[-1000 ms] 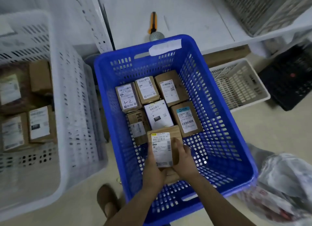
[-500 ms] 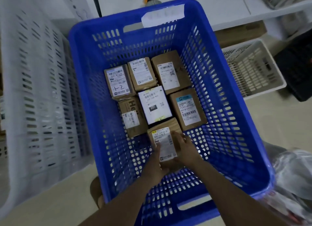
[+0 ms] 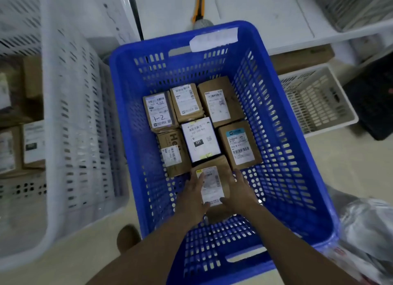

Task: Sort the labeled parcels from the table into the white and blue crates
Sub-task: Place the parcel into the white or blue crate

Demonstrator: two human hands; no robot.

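A brown parcel with a white label (image 3: 213, 181) lies low in the blue crate (image 3: 297, 140), at the near end of a cluster of several labeled parcels (image 3: 201, 141). My left hand (image 3: 192, 197) holds its left side with fingers over the label. On the right side, my right hand (image 3: 239, 194) holds it, thumb on the near edge. The white crate (image 3: 70, 119) stands to the left with several brown parcels (image 3: 12, 150) inside.
The white table (image 3: 255, 12) behind the blue crate carries an orange utility knife (image 3: 200, 6). A small white basket (image 3: 314, 102) and a black crate (image 3: 374, 97) sit under it at the right. A plastic bag (image 3: 365, 231) lies near right, a shoe (image 3: 127, 238) near left.
Both hands have lowered the parcel from above the crate's near part down to its floor, beside the other parcels. The view has shifted over the crate.
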